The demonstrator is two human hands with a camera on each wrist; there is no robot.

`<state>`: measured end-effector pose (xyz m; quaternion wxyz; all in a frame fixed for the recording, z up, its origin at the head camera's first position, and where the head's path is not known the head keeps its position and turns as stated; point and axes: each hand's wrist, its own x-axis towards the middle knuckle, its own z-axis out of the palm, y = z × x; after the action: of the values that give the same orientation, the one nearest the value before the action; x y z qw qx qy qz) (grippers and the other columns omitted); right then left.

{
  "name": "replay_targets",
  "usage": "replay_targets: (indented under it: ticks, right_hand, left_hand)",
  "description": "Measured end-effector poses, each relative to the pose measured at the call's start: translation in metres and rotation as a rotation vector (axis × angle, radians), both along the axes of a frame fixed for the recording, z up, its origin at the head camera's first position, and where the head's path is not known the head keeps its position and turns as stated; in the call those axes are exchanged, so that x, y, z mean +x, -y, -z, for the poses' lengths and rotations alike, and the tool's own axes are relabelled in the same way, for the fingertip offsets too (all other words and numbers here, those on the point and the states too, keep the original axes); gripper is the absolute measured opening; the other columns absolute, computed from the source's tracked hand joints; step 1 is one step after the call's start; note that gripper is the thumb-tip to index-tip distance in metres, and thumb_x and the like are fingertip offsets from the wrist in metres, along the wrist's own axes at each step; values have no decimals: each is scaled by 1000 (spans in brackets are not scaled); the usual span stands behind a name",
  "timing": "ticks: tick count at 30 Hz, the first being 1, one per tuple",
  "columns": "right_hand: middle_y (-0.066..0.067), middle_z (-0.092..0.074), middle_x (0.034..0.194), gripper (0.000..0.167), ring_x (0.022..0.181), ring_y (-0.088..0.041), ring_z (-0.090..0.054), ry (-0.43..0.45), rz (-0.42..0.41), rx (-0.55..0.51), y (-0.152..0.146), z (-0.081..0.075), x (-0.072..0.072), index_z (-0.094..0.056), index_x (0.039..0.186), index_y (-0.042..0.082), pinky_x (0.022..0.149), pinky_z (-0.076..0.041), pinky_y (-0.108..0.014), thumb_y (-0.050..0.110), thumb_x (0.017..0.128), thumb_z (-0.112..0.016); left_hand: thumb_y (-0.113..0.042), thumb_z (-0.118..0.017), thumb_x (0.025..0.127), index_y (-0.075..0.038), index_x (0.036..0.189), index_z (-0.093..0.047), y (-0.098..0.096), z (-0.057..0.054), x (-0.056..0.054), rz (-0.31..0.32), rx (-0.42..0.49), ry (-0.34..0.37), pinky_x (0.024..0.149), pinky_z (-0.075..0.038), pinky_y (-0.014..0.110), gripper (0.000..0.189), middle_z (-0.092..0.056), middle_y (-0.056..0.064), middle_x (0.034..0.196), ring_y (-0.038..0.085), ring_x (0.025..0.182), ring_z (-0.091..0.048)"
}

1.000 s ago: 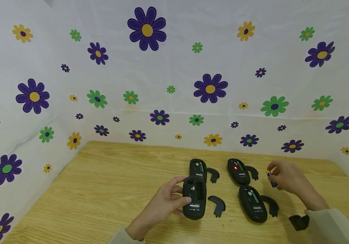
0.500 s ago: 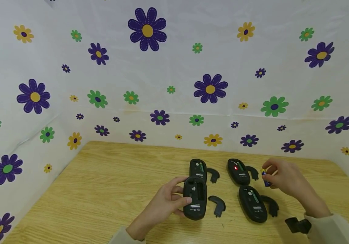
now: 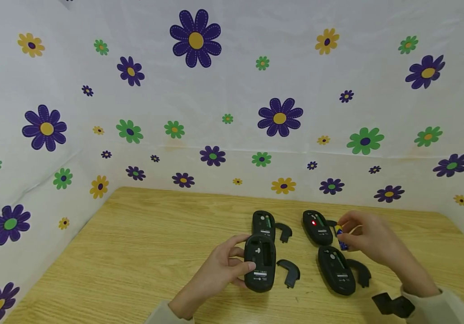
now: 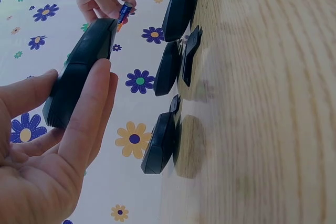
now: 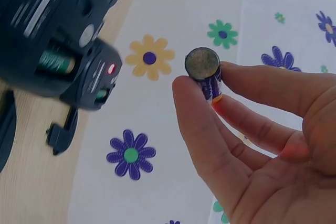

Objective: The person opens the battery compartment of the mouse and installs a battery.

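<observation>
My left hand [image 3: 220, 267] grips a black computer mouse [image 3: 260, 265], underside up, its battery slot showing dark with no battery in it. In the left wrist view the mouse [image 4: 79, 74] is seen edge-on between thumb and fingers, raised off the table. My right hand [image 3: 371, 234] pinches a blue and yellow battery [image 3: 341, 237] between thumb and fingertips, above the mice on the right. Its flat end faces the camera in the right wrist view, where the battery [image 5: 203, 65] is held clear of everything else.
Behind the held mouse lies another upturned mouse [image 3: 263, 221] with a battery inside. To the right are a mouse with a red light [image 3: 317, 228] and another mouse [image 3: 336, 271]. Curved black covers [image 3: 288, 272] lie beside them on the wooden table [image 3: 155, 234]. A flowered cloth [image 3: 232, 90] stands behind.
My right hand has moved left with the battery, from the table's right side toward the mice. The left hand and its mouse have barely shifted.
</observation>
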<state>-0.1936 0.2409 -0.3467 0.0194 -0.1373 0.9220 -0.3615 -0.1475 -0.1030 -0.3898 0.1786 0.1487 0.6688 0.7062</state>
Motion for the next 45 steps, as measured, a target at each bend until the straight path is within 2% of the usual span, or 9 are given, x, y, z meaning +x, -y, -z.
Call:
replay_targets:
  ticks: [10, 22, 34, 45]
  right_hand:
    - [-11, -63, 93, 26, 79, -22, -69, 29, -43, -115, 15, -1, 7, -61, 112, -11, 61, -63, -30, -7, 89, -72]
    - [-11, -62, 92, 23, 72, -18, -66, 72, -123, -239, 36, -3, 13, -59, 108, -8, 62, -63, -34, -5, 89, -72]
    - [-14, -60, 98, 23, 79, -23, -68, 116, -124, -317, 51, -8, 19, -58, 107, -8, 65, -64, -34, -7, 89, -72]
    - [-12, -64, 87, 23, 73, -21, -68, 136, -177, -385, 67, -9, 24, -56, 106, -8, 67, -64, -36, -5, 89, -72]
  left_hand:
    - [3, -64, 97, 3, 154, -35, -1, -1, 1, -2, -6, 6, 67, -64, 42, 64, -65, 14, 107, 35, 98, -71]
    - [3, -63, 97, 3, 154, -34, 0, -1, 2, 0, 4, 9, 67, -64, 42, 64, -66, 14, 107, 35, 98, -71]
    - [3, -64, 97, 3, 154, -34, -3, -1, 2, -1, -12, 3, 68, -64, 42, 65, -65, 14, 108, 33, 97, -72]
    - [3, -64, 97, 3, 154, -34, -5, -1, 2, -7, -14, 16, 67, -64, 45, 65, -65, 14, 106, 32, 95, -72]
